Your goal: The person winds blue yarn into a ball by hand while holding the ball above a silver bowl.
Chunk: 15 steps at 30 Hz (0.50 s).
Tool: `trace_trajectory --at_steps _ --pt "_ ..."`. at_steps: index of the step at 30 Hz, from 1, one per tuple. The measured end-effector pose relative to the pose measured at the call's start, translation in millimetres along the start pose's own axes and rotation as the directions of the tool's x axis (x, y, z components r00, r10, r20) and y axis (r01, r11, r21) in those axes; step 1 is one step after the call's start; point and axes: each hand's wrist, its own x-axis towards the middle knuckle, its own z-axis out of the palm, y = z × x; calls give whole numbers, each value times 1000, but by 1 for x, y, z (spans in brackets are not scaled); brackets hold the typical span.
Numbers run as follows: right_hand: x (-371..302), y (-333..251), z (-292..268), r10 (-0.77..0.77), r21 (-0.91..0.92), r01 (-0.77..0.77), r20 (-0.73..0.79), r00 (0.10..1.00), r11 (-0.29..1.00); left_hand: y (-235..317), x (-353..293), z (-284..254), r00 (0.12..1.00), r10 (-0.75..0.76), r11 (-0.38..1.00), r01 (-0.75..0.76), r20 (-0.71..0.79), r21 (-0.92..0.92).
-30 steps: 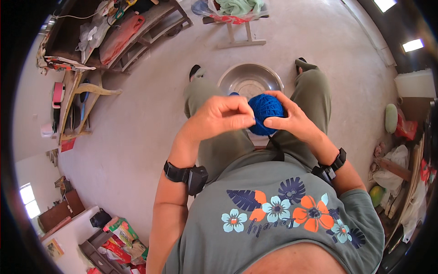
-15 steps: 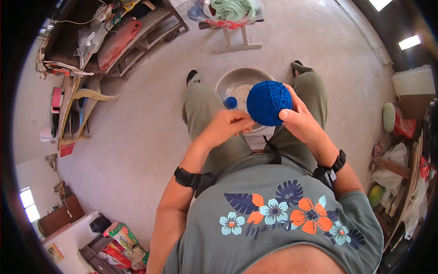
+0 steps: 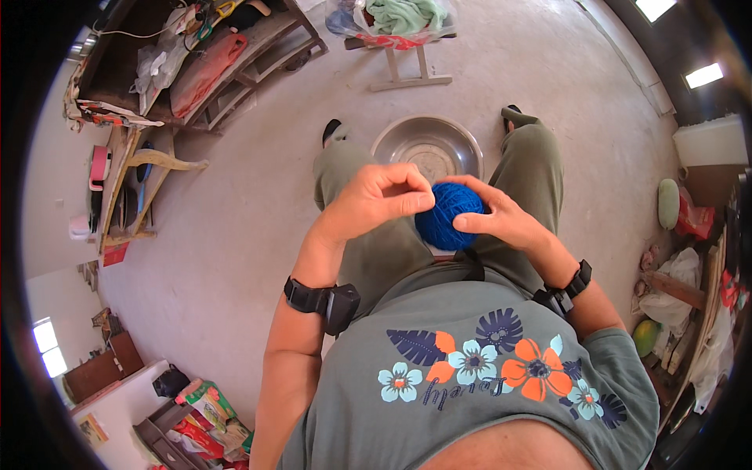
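Note:
A ball of blue yarn is held in front of my lap, over the gap between my thighs. My right hand cups its right side, thumb in front and fingers over the top. Against the ball's upper left, my left hand is closed in a pinch with thumb and forefinger together. Any strand between those fingertips is too thin to make out. Beyond the ball, a metal basin stands on the floor between my feet, its near part hidden by my hands and the ball.
Ahead, a small wooden stand carries a plastic bag with pale green cloth. A cluttered wooden shelf unit is at the far left. To the right are a pale green gourd and a red bag.
The yarn ball has come down and nearer my body, turned in my right hand. My left hand has risen from below its left side to its upper left. The small blue ball in the basin no longer shows.

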Motion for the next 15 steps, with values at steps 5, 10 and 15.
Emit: trace_trajectory --at_steps 5,10,15 --pt "-6 0 -6 3 302 -63 197 980 951 -21 10 4 979 -2 1000 8 -206 25" --pt "-6 -6 -9 -159 471 122 40 986 874 -47 7 7 958 -88 996 81 -273 -39" --pt "9 -6 -7 -181 523 218 -123 976 824 -44 1 17 959 -255 960 266 -123 91"
